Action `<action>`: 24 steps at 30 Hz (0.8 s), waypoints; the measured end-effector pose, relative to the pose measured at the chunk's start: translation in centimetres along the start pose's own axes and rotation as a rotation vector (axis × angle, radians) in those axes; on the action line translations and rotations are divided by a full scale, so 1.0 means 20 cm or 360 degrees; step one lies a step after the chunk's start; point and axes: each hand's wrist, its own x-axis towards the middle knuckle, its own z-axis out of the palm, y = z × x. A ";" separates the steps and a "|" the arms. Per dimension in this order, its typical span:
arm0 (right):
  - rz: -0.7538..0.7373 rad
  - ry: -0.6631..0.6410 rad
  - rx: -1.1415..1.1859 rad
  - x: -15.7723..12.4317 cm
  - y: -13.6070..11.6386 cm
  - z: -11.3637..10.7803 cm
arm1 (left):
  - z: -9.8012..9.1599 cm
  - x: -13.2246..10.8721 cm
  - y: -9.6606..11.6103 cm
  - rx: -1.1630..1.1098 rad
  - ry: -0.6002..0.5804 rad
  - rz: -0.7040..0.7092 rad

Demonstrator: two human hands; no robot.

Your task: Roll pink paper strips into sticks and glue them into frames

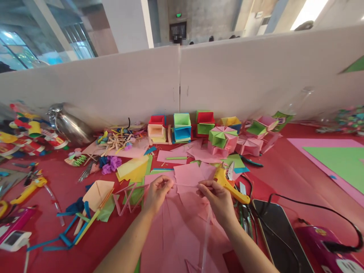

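A thin strip of pink paper stretches between my two hands, pinched at both ends. My left hand closes thumb and fingers on its left end. At the right end my right hand does the same. Below them lie overlapping pink paper sheets. Beside my left wrist are pink strips folded into zigzags. A yellow glue gun rests just right of my right hand, close to scissors and a cutter. Whether the strip is one layer or folded, I cannot tell.
Coloured paper boxes line the white partition. A black phone and cables lie at right. Blue and yellow paper strips, a second glue gun and a steel jug are at left. Green paper lies far right.
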 end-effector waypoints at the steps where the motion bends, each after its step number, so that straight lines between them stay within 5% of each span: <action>1: -0.0005 -0.0003 -0.0010 0.00 0.00 0.00 | 0.00 0.00 0.00 -0.0045 0.0009 -0.0013; 8: -0.0049 -0.0126 -0.0105 -0.03 -0.02 0.02 | 0.11 -0.05 0.04 -0.0374 -0.0049 -0.0132; 14: -0.0058 -0.0425 -0.0224 -0.06 -0.11 0.02 | 0.21 -0.12 0.11 -0.0498 0.0031 -0.0188; 24: 0.0158 -0.0727 -0.0213 -0.15 -0.26 0.01 | 0.13 -0.26 0.16 -0.0491 0.0143 -0.0123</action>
